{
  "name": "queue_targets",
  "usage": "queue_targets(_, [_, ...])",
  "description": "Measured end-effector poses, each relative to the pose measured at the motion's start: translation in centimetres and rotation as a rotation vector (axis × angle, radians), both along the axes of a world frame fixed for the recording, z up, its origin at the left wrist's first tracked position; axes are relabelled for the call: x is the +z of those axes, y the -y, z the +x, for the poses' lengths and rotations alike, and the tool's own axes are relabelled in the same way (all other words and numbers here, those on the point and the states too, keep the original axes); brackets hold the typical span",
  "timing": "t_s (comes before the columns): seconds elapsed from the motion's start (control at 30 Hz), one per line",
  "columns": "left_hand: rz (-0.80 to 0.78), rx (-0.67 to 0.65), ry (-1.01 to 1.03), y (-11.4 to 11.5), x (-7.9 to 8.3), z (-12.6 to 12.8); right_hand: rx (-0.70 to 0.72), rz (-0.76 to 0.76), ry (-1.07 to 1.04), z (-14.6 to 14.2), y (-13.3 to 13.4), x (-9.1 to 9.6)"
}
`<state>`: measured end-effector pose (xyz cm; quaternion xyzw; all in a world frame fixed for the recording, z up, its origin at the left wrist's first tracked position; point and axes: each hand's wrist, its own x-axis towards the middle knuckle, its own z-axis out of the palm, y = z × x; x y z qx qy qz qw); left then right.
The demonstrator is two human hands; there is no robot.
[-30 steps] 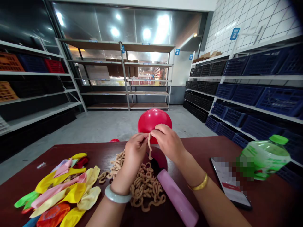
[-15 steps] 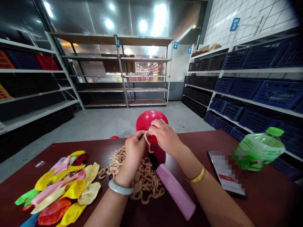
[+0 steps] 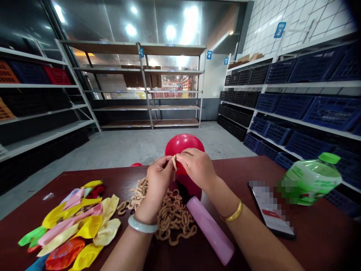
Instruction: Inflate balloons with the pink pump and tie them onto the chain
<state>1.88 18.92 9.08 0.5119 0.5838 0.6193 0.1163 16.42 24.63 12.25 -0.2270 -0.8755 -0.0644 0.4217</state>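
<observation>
A blown-up red balloon (image 3: 184, 143) sits just behind my hands over the dark red table (image 3: 324, 241). My left hand (image 3: 158, 178) and my right hand (image 3: 196, 165) both pinch a tan rubber band (image 3: 174, 163) at the balloon's neck, fingers closed. Below them lies a heap of tan rubber bands (image 3: 172, 218). A pink pump (image 3: 210, 229) lies slanting beside the heap, its dark tip under the balloon.
Several flat balloons (image 3: 70, 226), yellow, pink, green and orange, lie at the left. A phone (image 3: 270, 210) and a green plastic bottle (image 3: 308, 180) sit at the right. Shelves with blue and black crates (image 3: 296, 109) line the room.
Both hands drew the rubber band tighter and closer at the balloon's neck; its hanging end is shorter. The view shifted slightly.
</observation>
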Motion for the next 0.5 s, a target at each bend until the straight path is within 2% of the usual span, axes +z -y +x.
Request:
queue_targets(0.13, [0.014,-0.024,0.066,0.0,-0.1,0.2,0.023,0.057,0.019,-0.1,0.2,-0.1])
queue_targets(0.27, [0.017,-0.014,0.078,0.0,-0.1,0.2,-0.036,0.044,0.018,-0.5,0.5,-0.2])
queue_targets(0.37, [0.017,0.024,0.005,0.0,-0.1,0.3,-0.073,-0.048,-0.025,-0.8,0.5,-0.4])
queue_targets(0.5, [0.029,0.022,-0.024,-0.3,-0.7,0.5,-0.064,-0.244,-0.063,-1.0,-0.4,-0.9])
